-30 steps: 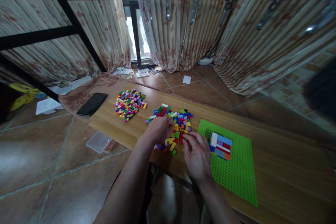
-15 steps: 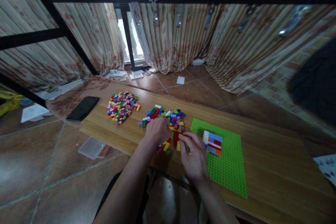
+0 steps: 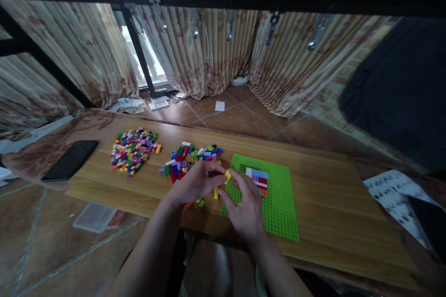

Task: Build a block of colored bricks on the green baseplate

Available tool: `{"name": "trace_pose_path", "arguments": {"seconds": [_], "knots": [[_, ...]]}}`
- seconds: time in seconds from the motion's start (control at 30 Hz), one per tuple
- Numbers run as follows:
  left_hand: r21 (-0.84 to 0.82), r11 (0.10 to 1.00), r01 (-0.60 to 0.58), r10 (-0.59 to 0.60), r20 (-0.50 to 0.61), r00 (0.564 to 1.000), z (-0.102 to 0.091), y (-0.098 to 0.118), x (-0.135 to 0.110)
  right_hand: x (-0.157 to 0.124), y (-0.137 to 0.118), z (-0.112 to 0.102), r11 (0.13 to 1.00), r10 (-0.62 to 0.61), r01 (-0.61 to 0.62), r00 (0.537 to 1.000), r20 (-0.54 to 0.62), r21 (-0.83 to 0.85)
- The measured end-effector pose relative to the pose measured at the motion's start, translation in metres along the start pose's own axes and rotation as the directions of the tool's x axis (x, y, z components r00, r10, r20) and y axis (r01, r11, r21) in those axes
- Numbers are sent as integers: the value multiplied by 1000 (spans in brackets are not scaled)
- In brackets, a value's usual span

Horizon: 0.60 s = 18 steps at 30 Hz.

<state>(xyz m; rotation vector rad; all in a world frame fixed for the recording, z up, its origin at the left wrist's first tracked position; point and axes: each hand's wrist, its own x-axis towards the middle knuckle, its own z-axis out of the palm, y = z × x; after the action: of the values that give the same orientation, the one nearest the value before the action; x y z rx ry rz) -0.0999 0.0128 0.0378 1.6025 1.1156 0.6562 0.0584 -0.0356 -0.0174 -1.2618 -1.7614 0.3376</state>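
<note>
A small yellow toy brick is held up between my two hands, above the left edge of a green baseplate. My left hand pinches it from the left with thumb and forefinger. From the right, the fingers of my right hand meet the same brick; its thumb sits lower, apart from the forefinger. Behind my right hand, a block of white, blue, red and orange bricks stands on the baseplate, partly covered. Loose mixed bricks lie behind and under my left hand.
Further left on the wooden table is a heap of small colourful bricks. A black phone-like slab lies at the left end. To the right is a printed sheet, and a clear plastic box rests on the floor.
My hands have come together over the baseplate's left edge, lifting the yellow brick from the loose pile. The left hand has left the pile. The view has turned to the right.
</note>
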Motion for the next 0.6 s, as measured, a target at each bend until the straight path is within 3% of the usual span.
{"name": "trace_pose_path", "arguments": {"seconds": [0.13,0.3,0.43,0.53,0.6], "knots": [[-153,988,24,-13,72,997,20,1,6,1,7,-12,998,58,-58,998,-23,-22],[-298,952,72,-52,76,996,35,1,16,1,16,-29,997,63,-62,998,8,-47],[-366,930,37,-18,57,998,50,-1,23,1,24,-44,995,80,-78,996,42,-60],[-338,941,-9,10,0,1000,56,-5,29,2,35,-57,985,140,-136,990,22,-105],[-257,966,-32,2,-116,993,56,-10,33,4,45,-66,967,192,-192,981,-14,-166]]}}
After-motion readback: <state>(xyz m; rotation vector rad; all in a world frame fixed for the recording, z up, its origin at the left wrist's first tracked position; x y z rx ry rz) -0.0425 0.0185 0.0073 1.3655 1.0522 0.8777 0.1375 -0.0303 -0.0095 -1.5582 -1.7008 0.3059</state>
